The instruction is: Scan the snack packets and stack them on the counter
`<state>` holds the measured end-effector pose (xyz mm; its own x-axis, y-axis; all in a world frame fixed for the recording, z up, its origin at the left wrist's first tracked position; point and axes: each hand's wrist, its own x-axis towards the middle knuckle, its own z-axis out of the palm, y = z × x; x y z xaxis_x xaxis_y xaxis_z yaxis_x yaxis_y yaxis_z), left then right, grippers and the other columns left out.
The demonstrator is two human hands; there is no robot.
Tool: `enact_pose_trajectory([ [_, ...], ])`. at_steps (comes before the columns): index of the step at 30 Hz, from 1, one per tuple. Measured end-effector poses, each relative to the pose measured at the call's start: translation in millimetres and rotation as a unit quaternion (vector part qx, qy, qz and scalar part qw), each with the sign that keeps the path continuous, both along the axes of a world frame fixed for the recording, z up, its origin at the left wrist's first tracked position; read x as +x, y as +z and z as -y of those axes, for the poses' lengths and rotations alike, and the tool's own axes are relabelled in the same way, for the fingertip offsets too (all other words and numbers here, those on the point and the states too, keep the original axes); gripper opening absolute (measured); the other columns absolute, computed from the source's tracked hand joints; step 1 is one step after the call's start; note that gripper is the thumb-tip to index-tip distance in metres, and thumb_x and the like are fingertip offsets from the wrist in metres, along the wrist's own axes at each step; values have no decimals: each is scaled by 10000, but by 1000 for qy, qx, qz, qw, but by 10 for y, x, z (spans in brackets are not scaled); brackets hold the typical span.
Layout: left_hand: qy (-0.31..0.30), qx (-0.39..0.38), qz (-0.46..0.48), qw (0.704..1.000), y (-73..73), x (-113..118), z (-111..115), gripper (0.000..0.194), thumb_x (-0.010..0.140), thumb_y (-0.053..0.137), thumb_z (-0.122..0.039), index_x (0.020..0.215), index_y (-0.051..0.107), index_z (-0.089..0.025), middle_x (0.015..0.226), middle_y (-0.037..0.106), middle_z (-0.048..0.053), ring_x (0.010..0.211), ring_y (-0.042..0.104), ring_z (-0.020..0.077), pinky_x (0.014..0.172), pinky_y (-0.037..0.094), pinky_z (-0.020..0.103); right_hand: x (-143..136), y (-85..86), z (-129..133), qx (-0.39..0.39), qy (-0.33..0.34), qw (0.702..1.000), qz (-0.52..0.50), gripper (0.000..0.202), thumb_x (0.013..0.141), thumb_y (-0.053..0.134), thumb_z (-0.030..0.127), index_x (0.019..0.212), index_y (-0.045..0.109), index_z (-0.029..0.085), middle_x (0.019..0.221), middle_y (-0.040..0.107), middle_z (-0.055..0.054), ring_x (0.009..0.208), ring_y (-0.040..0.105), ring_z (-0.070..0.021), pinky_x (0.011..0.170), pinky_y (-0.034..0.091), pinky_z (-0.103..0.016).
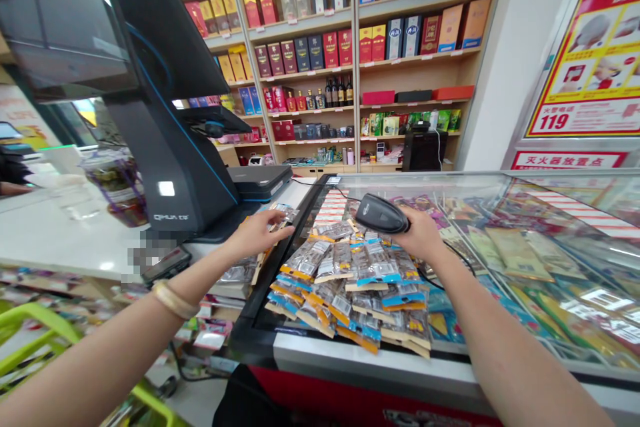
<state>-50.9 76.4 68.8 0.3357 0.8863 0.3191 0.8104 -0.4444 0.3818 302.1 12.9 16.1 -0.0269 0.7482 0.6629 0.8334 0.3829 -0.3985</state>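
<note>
My right hand (420, 233) is wrapped round the handle of a black barcode scanner (383, 213), whose head points left above a heap of small snack packets (345, 280). The packets have clear fronts, printed labels and orange, blue or tan edges; they lie piled on the freezer's glass top. My left hand (259, 233) hovers at the counter's edge, fingers spread and thumb apart. Close to its fingertips lies a clear packet (287, 212); I cannot tell whether they touch. More packets (240, 273) show partly hidden beneath my left wrist.
A black checkout terminal (170, 120) stands on the white counter (65, 240) at the left. The chest freezer (360, 347) holds ice-cream packs under glass. A cable runs from the scanner. Shelves (310, 73) of boxed bottles line the back. A green chair (40, 327) is at lower left.
</note>
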Motion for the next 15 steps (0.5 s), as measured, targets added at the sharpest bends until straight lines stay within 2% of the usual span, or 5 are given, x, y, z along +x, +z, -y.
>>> enact_pose_trajectory([
  [3,-32,-44,-42,998,-42,221,301,614,667,588,-678,1023,684,-187,904,715,89,816,658,261,738,493,332,-9,-2,3,1,-3,1000,4,268,700,669,356,936,709,236,858,745,-56,784,674,-241,683,481,-301],
  [5,-36,-67,-58,995,-85,297,400,638,639,612,-686,1008,689,-171,911,714,101,815,658,269,712,484,324,-17,-4,4,0,-5,1000,9,267,699,665,350,935,712,236,859,745,-58,783,676,-245,679,481,-302],
  [9,-40,-119,-33,992,-147,342,428,578,622,654,-630,967,686,-167,889,712,77,803,654,257,689,474,307,-25,-12,2,-4,4,1000,14,297,699,650,324,976,714,235,894,747,-63,789,678,-250,676,480,-305],
  [15,-39,-134,86,987,-138,324,442,392,593,713,-501,822,655,-188,721,670,6,697,612,202,629,456,291,-22,-16,0,0,12,1000,9,323,697,640,313,1000,712,229,902,746,-63,789,676,-256,679,484,-314],
])
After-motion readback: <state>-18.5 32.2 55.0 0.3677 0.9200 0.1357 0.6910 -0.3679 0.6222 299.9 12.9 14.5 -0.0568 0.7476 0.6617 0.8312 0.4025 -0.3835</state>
